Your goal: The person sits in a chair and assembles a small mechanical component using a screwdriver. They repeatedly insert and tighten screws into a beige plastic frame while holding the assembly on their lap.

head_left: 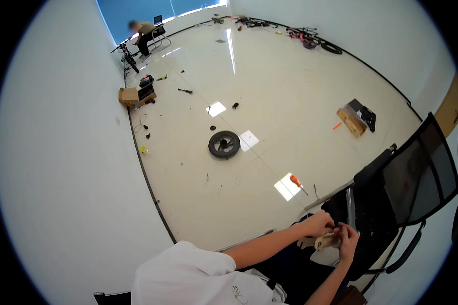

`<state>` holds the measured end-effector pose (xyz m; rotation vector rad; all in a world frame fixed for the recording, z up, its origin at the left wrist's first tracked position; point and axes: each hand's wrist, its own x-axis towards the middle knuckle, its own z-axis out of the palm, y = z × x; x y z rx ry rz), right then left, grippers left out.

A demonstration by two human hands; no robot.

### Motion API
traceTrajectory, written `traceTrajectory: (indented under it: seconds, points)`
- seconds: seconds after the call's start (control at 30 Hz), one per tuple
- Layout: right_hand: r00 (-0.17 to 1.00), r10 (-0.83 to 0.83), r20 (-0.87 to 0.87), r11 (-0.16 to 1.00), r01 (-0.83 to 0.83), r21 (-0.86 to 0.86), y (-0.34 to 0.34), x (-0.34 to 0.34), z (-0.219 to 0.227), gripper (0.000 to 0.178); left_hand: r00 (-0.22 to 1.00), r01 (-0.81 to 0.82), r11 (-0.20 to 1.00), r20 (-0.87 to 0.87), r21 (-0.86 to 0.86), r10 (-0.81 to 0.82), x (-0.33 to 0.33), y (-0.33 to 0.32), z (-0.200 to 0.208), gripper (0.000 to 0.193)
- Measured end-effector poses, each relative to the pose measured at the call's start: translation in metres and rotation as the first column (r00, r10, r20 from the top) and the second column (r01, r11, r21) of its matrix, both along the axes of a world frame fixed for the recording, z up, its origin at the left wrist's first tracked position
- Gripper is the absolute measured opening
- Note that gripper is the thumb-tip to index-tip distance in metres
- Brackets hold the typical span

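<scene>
My left hand [319, 223] is closed, its fingertips pinched close to my right hand over a black chair seat [369, 234]. My right hand [347, 241] has its fingers curled against a beige part [320, 243] with rounded ends, low between the two hands. Whatever my left fingers pinch is too small and hidden to make out. A silver bar [350, 206] lies on the seat just beyond my hands.
An orange-handled screwdriver [296, 181] and a spoked wheel with a black tyre [224, 145] lie on the floor. An open box [352, 121] sits right, cartons [130, 96] left. Far off, a person [145, 33] sits by a small bicycle [130, 57]; bike parts [308, 40] line the back wall.
</scene>
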<state>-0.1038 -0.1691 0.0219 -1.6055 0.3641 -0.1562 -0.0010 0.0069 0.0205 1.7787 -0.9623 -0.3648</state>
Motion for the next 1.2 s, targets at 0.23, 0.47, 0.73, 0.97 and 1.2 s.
traceTrajectory:
  seconds: [0.23,0.47,0.73,0.97,1.2]
  points:
    - [0.987,-0.152,0.047,0.97,0.14,0.198,0.007,0.002,-0.014,0.02,0.998,-0.043,0.997,-0.049,0.06,0.046,-0.001,0.004,0.008,0.02]
    - [0.977,-0.213,-0.01,0.961,0.211,0.18,0.008,0.006,-0.019,0.022,0.997,-0.067,0.995,-0.037,0.079,0.07,-0.002,0.003,0.01,0.017]
    - [0.993,-0.098,-0.071,0.986,0.107,0.131,0.012,0.01,-0.012,0.024,0.996,-0.085,0.995,0.047,0.062,0.082,-0.003,-0.001,-0.011,0.016]
    - [0.987,-0.153,-0.046,0.988,0.153,0.0,0.01,0.023,0.01,0.027,0.988,-0.088,0.988,-0.119,0.126,0.103,0.005,-0.009,-0.005,0.022]
    - [0.887,-0.458,0.067,0.838,0.455,-0.3,0.062,0.025,0.032,0.041,0.985,-0.16,0.98,-0.039,0.118,0.166,0.004,-0.005,0.003,0.016]
